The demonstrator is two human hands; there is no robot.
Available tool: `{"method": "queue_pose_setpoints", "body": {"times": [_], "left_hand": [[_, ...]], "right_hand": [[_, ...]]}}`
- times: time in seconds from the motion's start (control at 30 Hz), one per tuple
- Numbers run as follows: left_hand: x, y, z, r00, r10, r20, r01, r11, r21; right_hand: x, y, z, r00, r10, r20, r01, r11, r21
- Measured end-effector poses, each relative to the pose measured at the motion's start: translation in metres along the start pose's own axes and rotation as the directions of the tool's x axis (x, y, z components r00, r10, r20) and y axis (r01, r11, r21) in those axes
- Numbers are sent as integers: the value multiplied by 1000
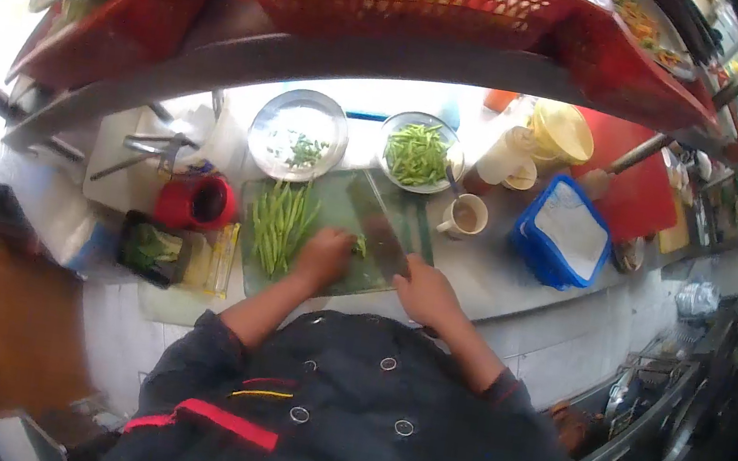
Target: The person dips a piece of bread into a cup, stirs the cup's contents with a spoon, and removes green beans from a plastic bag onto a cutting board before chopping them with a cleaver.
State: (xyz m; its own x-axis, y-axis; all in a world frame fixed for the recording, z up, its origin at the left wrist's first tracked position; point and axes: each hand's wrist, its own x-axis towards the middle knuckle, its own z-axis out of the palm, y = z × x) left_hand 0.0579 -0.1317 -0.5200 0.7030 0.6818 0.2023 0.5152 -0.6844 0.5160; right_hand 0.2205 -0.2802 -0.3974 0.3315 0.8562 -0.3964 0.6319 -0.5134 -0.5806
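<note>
My right hand [427,291] is closed around the handle of a broad cleaver [377,224], its blade slanting up and to the left over the green cutting board [419,209]. Just left of the blade, my left hand [324,258] is closed and slightly blurred, with short green bean ends [359,245] showing past its fingertips. A bunch of long green beans [279,223] lies on the board's left side, beside my left hand. Behind the board stand a bowl of cut green beans [416,154] and a metal plate [267,136] with chopped white and green bits.
At the right are a mug [463,216], a blue tub [567,230], a yellow container [562,132] and a red board [632,173]. A red pot [173,199] and a black tray of greens [138,266] sit left. A shelf [393,59] with red baskets hangs across the top.
</note>
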Motion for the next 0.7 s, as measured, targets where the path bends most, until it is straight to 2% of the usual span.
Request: {"method": "queue_pose_setpoints", "body": {"times": [0.07, 0.2, 0.27, 0.33, 0.37, 0.47, 0.53, 0.57, 0.6, 0.63, 0.67, 0.7], "left_hand": [[3, 5, 2, 992, 19, 123, -3, 992, -123], [9, 9, -18, 994, -102, 27, 103, 992, -69], [11, 1, -41, 977, -202, 63, 191, 970, 151], [5, -14, -41, 978, -199, 67, 181, 961, 207], [2, -24, -39, 978, -195, 77, 171, 953, 250], [-6, -47, -16, 986, -167, 9, 161, 963, 215], [-4, -47, -14, 984, -178, -18, 177, 960, 218], [-1, -38, -23, 957, -286, 57, 272, 945, 181], [1, -31, -30, 912, -387, 138, 367, 918, 148], [2, -26, -35, 913, -390, 118, 372, 916, 148], [1, -23, -36, 908, -387, 162, 382, 922, 64], [-1, -21, -36, 900, -381, 213, 394, 919, -23]], "right_hand": [[-15, 7, -8, 999, 12, -36, -13, 1000, -12], [-36, 21, -18, 998, 63, 5, -63, 998, 3], [-41, 23, -18, 999, 53, 11, -53, 998, 14], [-42, 22, -17, 990, 39, 135, -45, 998, 44], [-40, 25, -12, 991, -3, 135, -2, 999, 39], [-30, 33, 6, 973, -195, 123, 196, 981, 3], [-23, 34, 11, 968, -111, 226, 126, 991, -53], [-21, 32, 10, 967, -136, 214, 151, 987, -58], [-21, 29, 7, 972, -96, 213, 115, 990, -80], [-21, 29, 6, 975, -51, 215, 74, 992, -104], [-19, 32, 7, 975, -62, 215, 87, 990, -111], [-19, 37, 9, 986, -80, 149, 96, 990, -99]]}}
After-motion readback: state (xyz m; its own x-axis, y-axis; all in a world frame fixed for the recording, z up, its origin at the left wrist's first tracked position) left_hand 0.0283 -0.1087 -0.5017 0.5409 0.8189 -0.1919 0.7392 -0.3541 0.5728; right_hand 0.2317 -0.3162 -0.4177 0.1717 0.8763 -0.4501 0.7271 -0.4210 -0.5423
